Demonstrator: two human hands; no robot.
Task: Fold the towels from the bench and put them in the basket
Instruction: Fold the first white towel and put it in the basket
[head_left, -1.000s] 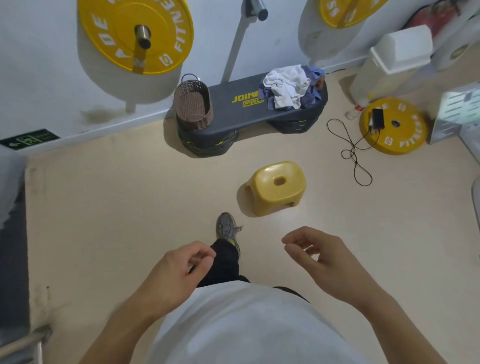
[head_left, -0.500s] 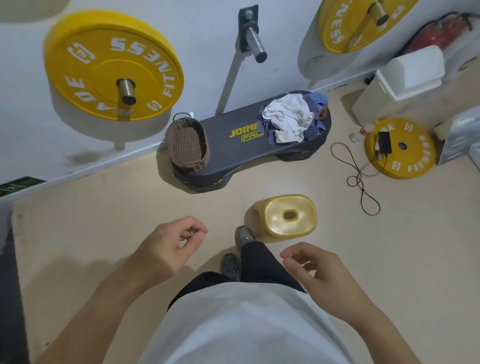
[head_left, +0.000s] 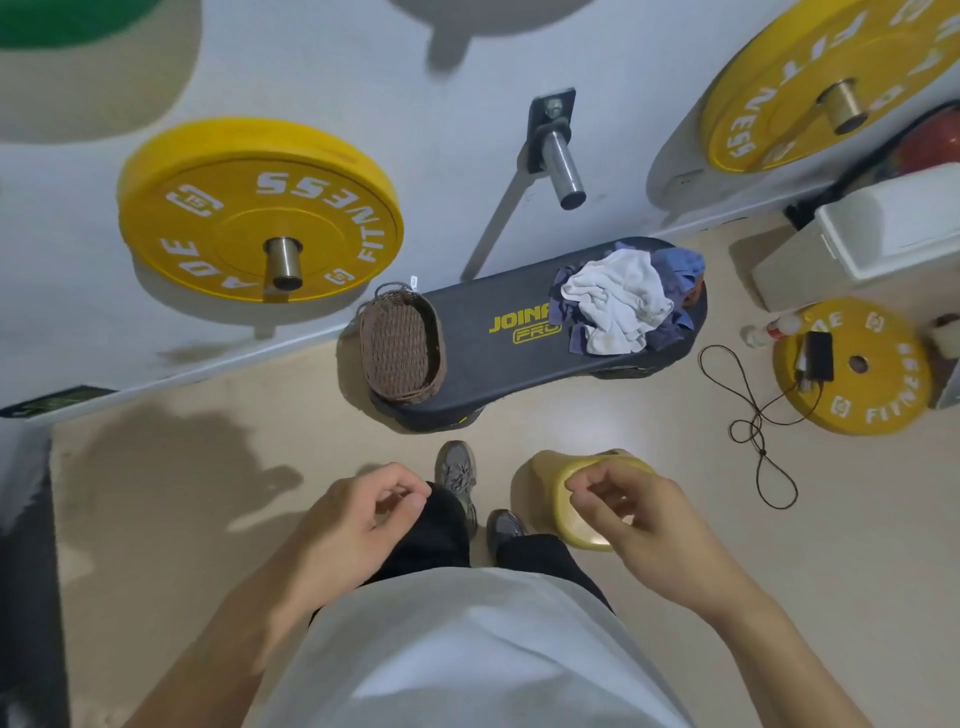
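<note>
Nearby, a heap of towels (head_left: 621, 304), a white one crumpled on top of blue ones, sits at the right end of the dark bench (head_left: 498, 348); the woven basket (head_left: 401, 347) stands at its left end, well apart from the heap and holding nothing that shows; a person stands short of the bench beside a yellow stool (head_left: 576, 512), left hand (head_left: 358, 525) and right hand (head_left: 636, 512) both loosely curled at waist level and gripping nothing. No towel looks folded yet; the step in hand appears to be the approach. It would likely go best by lifting the white towel alone by two corners, leaving the bare middle of the bench free for folding.
</note>
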